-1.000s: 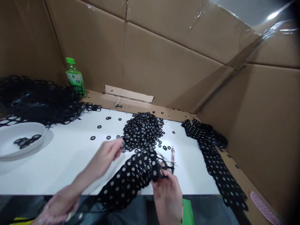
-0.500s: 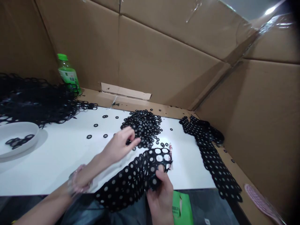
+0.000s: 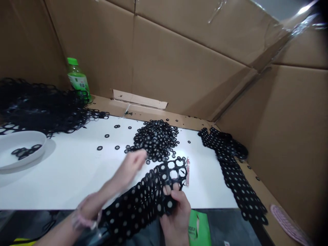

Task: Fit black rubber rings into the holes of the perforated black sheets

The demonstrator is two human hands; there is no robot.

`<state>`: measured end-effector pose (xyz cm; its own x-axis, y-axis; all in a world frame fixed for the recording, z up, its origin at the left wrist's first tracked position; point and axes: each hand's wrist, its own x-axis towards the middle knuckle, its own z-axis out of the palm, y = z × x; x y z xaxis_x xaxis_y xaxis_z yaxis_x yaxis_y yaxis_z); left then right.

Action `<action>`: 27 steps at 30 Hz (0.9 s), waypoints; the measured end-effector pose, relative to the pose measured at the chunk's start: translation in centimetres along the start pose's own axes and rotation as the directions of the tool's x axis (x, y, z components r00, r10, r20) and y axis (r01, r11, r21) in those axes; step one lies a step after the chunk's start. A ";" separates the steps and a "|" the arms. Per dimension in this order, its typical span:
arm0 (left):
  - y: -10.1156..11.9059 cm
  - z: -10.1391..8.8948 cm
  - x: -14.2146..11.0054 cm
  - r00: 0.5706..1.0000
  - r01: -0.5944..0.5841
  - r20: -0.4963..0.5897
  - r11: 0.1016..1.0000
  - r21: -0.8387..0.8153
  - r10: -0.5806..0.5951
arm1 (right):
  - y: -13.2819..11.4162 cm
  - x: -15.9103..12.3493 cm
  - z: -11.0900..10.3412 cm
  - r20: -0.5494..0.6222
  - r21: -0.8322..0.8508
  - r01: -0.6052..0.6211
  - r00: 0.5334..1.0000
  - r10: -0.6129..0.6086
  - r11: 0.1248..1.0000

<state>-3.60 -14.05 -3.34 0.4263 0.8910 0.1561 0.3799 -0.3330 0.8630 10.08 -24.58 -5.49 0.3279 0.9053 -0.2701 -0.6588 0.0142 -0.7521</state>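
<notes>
My right hand [image 3: 176, 208] grips a wide black strip of joined rings [image 3: 143, 194] near its end, fingers on the mesh at the table's front edge. My left hand [image 3: 130, 166] is blurred with motion, just below a heap of loose black rings [image 3: 156, 140], and close to the strip. I cannot see anything in it. A small pink-and-clear packet [image 3: 188, 172] lies against the strip's far end, partly hidden by it. Several single rings [image 3: 99, 148] lie scattered on the white tabletop [image 3: 64, 181].
A white bowl [image 3: 23, 152] holds several rings at the left, before a tangled black mass of mesh [image 3: 38, 106]. Another dotted strip [image 3: 235, 174] lies on the right. A green-capped bottle [image 3: 78, 80] stands behind. Cardboard walls [image 3: 184, 61] surround the table. A green bag [image 3: 199, 229] sits below the front edge.
My left hand has moved back from the ring heap toward the strip and is now blurred. My right hand still holds the strip, and the view has shifted slightly.
</notes>
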 end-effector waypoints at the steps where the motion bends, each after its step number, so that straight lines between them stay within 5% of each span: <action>1: -0.8 -0.6 0.8 0.997 0.026 -0.076 0.998 0.049 -0.022 | 0.0 0.1 -0.2 -0.025 0.031 -0.005 1.000 0.005 1.000; 3: -2.4 -1.4 2.4 0.993 0.022 -0.117 0.976 0.218 0.004 | 0.0 0.2 -0.2 -0.123 0.143 -0.066 0.989 0.084 0.988; 8: -4.6 -0.8 4.3 0.998 -0.032 0.066 0.902 0.430 0.004 | 0.3 0.3 1.2 -0.208 0.264 -0.204 0.942 0.262 0.943; 13: -1.4 -0.4 1.9 0.987 -0.153 -0.004 0.943 0.296 0.162 | 0.2 0.4 2.0 -0.181 0.291 -0.244 0.935 0.304 0.925; 16: 1.2 -0.2 -0.3 0.956 -0.272 0.160 0.949 0.161 0.247 | 0.2 0.2 2.1 -0.188 0.259 -0.218 0.944 0.271 0.941; 21: 2.8 1.2 -2.0 0.901 -0.260 0.367 0.965 0.025 0.233 | 0.5 -0.5 2.1 -0.154 0.171 -0.220 0.957 0.246 0.960; 24: 2.2 1.4 -1.8 0.915 -0.246 0.334 0.969 0.014 0.227 | 0.6 -0.7 1.6 -0.144 0.156 -0.212 0.961 0.234 0.965; 27: 0.5 0.6 -0.5 0.980 -0.120 0.165 0.991 0.061 0.109 | 1.0 -0.5 0.5 -0.134 0.172 -0.166 0.972 0.191 0.971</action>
<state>-3.20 -14.87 -3.29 0.5944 0.7864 0.1678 0.3749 -0.4557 0.8073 8.95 -24.85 -5.80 0.2842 0.8261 -0.4866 -0.8108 -0.0638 -0.5819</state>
